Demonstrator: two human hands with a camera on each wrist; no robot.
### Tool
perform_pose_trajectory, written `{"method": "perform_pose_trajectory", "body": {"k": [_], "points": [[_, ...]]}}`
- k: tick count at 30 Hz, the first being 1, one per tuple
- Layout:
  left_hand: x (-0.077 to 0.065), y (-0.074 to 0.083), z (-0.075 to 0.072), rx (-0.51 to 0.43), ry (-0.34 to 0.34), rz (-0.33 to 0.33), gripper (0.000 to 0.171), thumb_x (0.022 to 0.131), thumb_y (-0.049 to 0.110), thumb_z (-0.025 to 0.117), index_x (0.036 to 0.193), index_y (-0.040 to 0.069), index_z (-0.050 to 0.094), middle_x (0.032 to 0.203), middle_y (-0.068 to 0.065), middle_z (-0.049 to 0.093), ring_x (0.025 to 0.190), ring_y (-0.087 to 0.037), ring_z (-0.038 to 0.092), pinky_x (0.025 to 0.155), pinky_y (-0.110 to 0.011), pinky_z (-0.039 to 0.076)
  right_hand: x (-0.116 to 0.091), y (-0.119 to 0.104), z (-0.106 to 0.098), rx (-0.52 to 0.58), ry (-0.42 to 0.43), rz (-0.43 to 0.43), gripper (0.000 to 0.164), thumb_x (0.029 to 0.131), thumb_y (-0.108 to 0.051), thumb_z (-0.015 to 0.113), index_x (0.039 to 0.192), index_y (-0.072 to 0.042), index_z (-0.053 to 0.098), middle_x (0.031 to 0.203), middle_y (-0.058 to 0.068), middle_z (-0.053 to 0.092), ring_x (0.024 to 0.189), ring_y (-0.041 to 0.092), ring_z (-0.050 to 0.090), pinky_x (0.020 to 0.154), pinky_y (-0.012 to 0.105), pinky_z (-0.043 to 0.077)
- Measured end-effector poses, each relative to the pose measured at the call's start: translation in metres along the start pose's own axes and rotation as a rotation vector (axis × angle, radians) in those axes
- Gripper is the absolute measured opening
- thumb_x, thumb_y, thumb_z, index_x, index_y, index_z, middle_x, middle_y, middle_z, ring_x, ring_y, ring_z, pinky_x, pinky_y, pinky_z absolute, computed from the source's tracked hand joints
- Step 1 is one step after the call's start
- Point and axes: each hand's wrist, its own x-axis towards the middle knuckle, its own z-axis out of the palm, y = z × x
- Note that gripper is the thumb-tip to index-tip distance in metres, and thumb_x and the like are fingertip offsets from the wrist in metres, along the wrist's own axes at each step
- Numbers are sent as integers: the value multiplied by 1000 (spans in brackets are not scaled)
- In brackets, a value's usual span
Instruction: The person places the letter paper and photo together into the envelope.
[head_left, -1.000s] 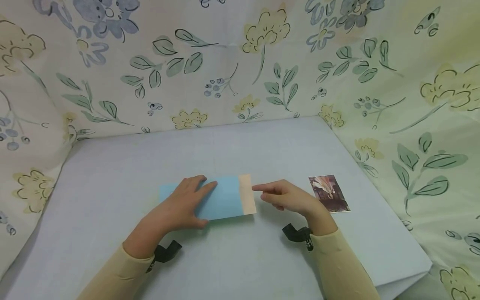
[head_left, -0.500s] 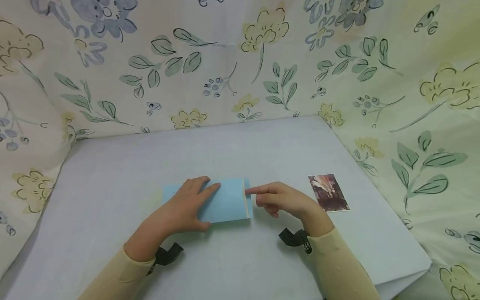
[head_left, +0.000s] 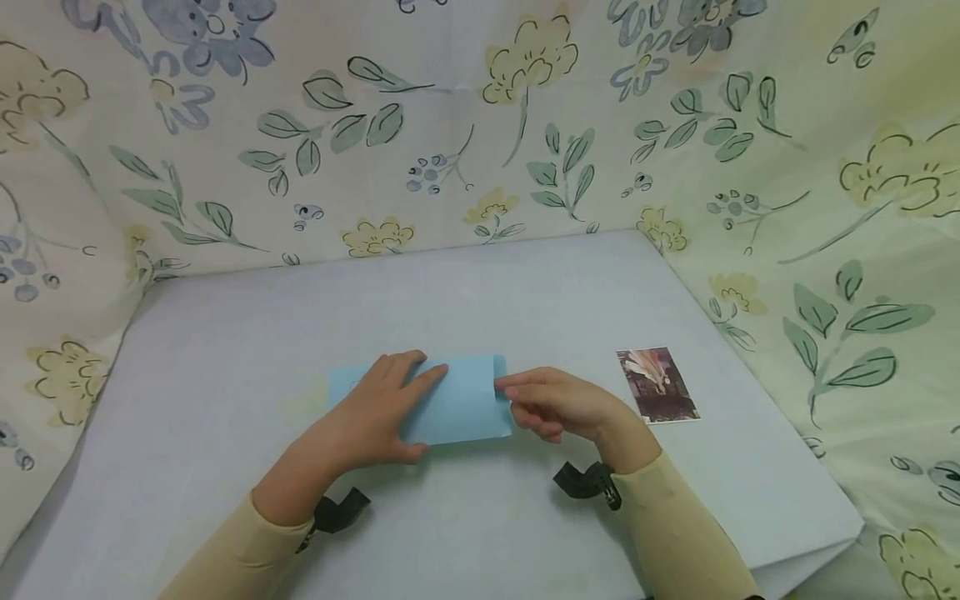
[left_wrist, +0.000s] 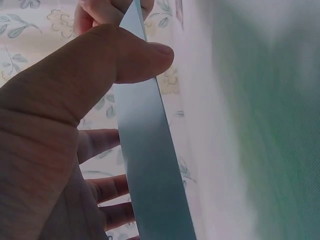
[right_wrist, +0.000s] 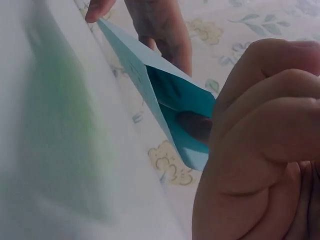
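A light blue envelope (head_left: 457, 404) is held above the white table, its opening toward the right. My left hand (head_left: 375, 408) grips it across its width, thumb on the near edge and fingers on the far edge. In the left wrist view, the thumb overlaps the envelope (left_wrist: 152, 150) and the other fingertips show along its opposite edge. The index finger of my right hand (head_left: 566, 404) reaches straight into the mouth of the envelope. The right wrist view shows that finger inside the gaping envelope (right_wrist: 136, 74), with the other fingers curled outside.
A dark photo print (head_left: 658, 385) lies flat on the table (head_left: 450, 308) to the right, beyond the right hand. Floral fabric (head_left: 450, 125) hangs behind the table and along both sides. Black camera mounts sit at both wrists.
The beige card sticking out of the envelope's right end has slid left inside, pushed by the right index finger, and is now out of sight. Both hands shifted slightly.
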Motion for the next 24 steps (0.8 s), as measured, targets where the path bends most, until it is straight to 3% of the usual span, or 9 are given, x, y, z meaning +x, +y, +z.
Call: {"method": "perform_pose_trajectory", "body": {"k": [6,14,18,24], "points": [[2,2,1,10,0,16,100,70,44,91,153,11,45,148,-19,41,129,-38,43,105,-54,43,3,0,5,33,-21,29,22,109,-20,47,96,-5,56,63,-3,48,43,4,40,42,21,35],[2,4,1,9,12,51,100,70,43,91,153,12,45,148,-19,41,130,-37,42,106,-53,42,6,1,12,18,-80,46,28,107,-20,48,83,-7,45,57,-4,47,39,3,39,40,22,33],[2,6,0,10,25,82,99,69,42,91,152,11,47,147,-20,41,131,-37,41,108,-54,40,5,1,13,23,-127,58,29,107,-21,46,83,-6,46,54,-6,48,37,3,39,39,21,33],[2,10,-2,12,21,116,100,69,40,93,153,13,46,148,-19,41,133,-38,41,115,-59,31,4,1,11,60,-206,104,30,108,-25,44,101,4,49,53,-7,50,36,1,40,38,19,34]]}}
